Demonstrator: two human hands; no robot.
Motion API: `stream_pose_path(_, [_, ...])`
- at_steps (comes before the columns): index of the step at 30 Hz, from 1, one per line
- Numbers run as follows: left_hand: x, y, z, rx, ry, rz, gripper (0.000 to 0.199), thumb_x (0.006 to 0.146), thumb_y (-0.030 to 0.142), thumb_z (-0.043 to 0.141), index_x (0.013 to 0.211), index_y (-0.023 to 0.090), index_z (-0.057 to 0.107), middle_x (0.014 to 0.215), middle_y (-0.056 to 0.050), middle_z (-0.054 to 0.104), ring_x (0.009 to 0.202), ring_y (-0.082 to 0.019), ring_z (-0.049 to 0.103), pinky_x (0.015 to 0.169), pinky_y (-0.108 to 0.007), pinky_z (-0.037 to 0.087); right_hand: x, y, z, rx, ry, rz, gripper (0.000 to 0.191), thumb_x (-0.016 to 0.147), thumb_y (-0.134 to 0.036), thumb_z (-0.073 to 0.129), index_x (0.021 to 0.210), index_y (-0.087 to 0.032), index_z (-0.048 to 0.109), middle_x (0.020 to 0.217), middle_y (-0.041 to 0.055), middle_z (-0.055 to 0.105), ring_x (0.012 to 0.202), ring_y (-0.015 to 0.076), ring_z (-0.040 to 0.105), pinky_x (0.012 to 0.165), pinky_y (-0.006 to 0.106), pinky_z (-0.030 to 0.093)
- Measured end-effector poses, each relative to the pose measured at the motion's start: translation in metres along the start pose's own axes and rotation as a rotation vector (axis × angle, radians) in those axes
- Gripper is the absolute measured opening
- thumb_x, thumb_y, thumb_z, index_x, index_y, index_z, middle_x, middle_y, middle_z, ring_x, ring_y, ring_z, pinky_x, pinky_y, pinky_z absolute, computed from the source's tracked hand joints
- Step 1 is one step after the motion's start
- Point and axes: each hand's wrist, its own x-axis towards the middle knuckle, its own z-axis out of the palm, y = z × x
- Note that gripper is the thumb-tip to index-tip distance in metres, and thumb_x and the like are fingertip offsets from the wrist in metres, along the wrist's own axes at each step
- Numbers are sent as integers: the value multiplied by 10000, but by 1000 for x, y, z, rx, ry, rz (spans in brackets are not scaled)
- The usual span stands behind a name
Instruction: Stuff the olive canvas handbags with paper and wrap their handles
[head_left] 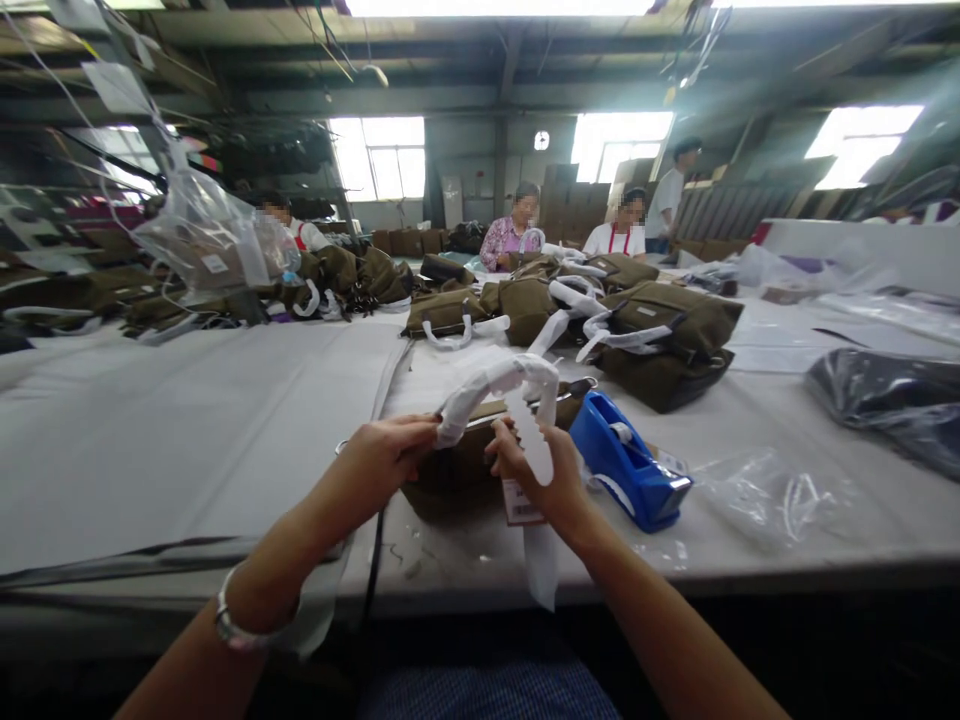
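An olive-brown handbag (450, 485) lies on the table in front of me. Its handle (495, 378), wrapped in white paper, arches up over it. My left hand (390, 447) pinches the handle's left base. On the other side, my right hand (544, 475) is closed around a white strip with a wavy edge (531, 440), near the handle's right end. A printed tag (523, 503) hangs below that hand, and a white paper tail (541, 570) drops toward the table edge. Part of the bag is hidden behind my hands.
A blue tape dispenser (630, 465) stands right of the bag, beside crumpled clear plastic (780, 495). Olive bags with wrapped handles (667, 320) are piled ahead. White sheets (187, 430) cover the left side. A plastic-wrapped dark item (892, 400) lies far right. Several people are beyond the table.
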Motion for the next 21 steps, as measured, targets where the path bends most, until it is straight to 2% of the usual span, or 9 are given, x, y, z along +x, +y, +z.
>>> stream_pose_path(2, [10, 6, 0, -139, -85, -116, 296, 868, 327, 530, 995, 189, 759, 693, 14, 698, 492, -108, 573, 441, -173, 437, 3, 0, 9, 35, -17, -52, 246, 922, -449, 608, 886, -223, 699, 751, 22, 759, 560, 177, 696, 537, 275, 546])
stream_pose_path(4, [20, 12, 0, -198, -129, -188, 302, 833, 315, 570, 1026, 177, 757, 581, 46, 619, 463, -99, 515, 407, -158, 368, 5, -3, 17, 102, -65, -75, 255, 942, -477, 590, 931, -248, 702, 761, 8, 753, 555, 173, 687, 532, 283, 546])
stream_pose_path(6, [29, 14, 1, -214, -187, -158, 292, 805, 285, 587, 1001, 168, 770, 596, 39, 628, 521, -112, 544, 455, -165, 397, 8, -7, 21, 167, -120, -81, 256, 951, -484, 586, 911, -262, 707, 710, -4, 723, 567, 172, 681, 540, 283, 544])
stream_pose_path(9, [36, 12, 3, -250, -237, -87, 267, 799, 320, 634, 945, 158, 787, 718, 7, 706, 662, -147, 618, 615, -203, 494, 11, -10, 19, 209, -190, -109, 250, 957, -464, 585, 860, -265, 702, 656, -12, 683, 582, 169, 673, 558, 277, 538])
stream_pose_path(11, [36, 8, 2, -275, -220, -124, 287, 802, 383, 665, 920, 154, 792, 735, -1, 718, 696, -163, 632, 633, -216, 502, 12, -8, 14, 221, -213, -108, 228, 949, -470, 605, 911, -263, 690, 689, -8, 693, 581, 169, 673, 550, 276, 533])
stream_pose_path(14, [29, 2, -6, -318, -187, -250, 356, 802, 482, 697, 910, 155, 789, 727, -5, 717, 639, -153, 620, 541, -202, 464, 12, -3, 3, 333, -271, -36, 274, 897, -486, 684, 1032, -255, 625, 809, -3, 716, 611, 173, 697, 538, 271, 543])
stream_pose_path(16, [21, 0, -15, -368, -154, -325, 409, 805, 529, 710, 961, 157, 773, 775, -19, 732, 646, -153, 633, 528, -198, 470, 10, -2, -5, 434, -340, 11, 312, 856, -471, 735, 1014, -243, 591, 848, -4, 708, 657, 176, 714, 577, 275, 569])
stream_pose_path(19, [8, 2, -29, -419, -52, -367, 422, 799, 558, 728, 929, 157, 742, 734, -8, 697, 626, -134, 615, 522, -184, 476, 9, -3, -15, 526, -429, 27, 318, 829, -448, 771, 960, -221, 590, 905, 12, 708, 763, 185, 734, 676, 296, 601])
stream_pose_path(21, [-1, 5, -32, -407, 76, -358, 412, 796, 558, 732, 879, 155, 729, 691, 8, 659, 610, -118, 592, 521, -174, 473, 8, -2, -19, 539, -460, 7, 305, 841, -440, 764, 964, -211, 605, 966, 27, 714, 833, 194, 742, 726, 302, 607])
